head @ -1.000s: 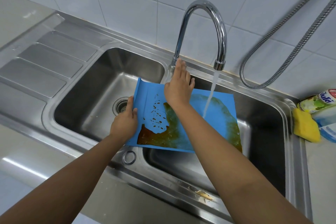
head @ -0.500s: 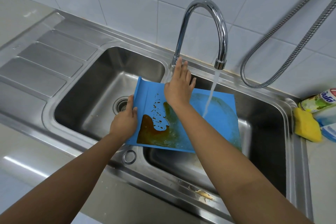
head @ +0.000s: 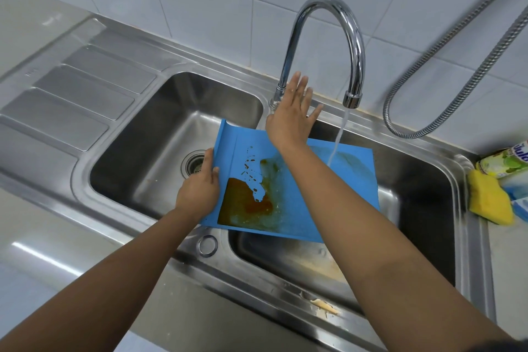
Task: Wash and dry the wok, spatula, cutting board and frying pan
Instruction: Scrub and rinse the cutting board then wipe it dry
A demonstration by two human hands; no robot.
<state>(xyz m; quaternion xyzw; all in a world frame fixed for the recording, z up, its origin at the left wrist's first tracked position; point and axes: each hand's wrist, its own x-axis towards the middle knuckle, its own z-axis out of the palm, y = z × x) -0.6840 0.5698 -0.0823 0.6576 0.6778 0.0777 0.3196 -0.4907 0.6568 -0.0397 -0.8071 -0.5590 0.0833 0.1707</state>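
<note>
Cutting board: a blue cutting board (head: 243, 157) was held over the divider between the two basins of the steel sink (head: 120, 217), most of it over the right basin (head: 414, 194). Its raised lip was turned to the left.
Soiling: brown residue (head: 245, 206) was pooled at the board's near left corner, and greenish smears were spread toward its right edge.
Left hand: the left hand (head: 200, 188) was clamped on the board's left edge, with the thumb laid on top.
Right hand: the right hand (head: 291, 114) was held flat with the fingers straight and spread, above the board's far edge and in front of the tap's base. Contact with the tap could not be told.
Water: a thin stream (head: 338, 140) was poured from the chrome tap (head: 337, 8) onto the board's far right part.
Right edge of the sink: a yellow sponge (head: 488, 200) was laid just beside a labelled bottle (head: 503, 161).
Front rim: a pale food scrap (head: 323, 306) was stuck there.
</note>
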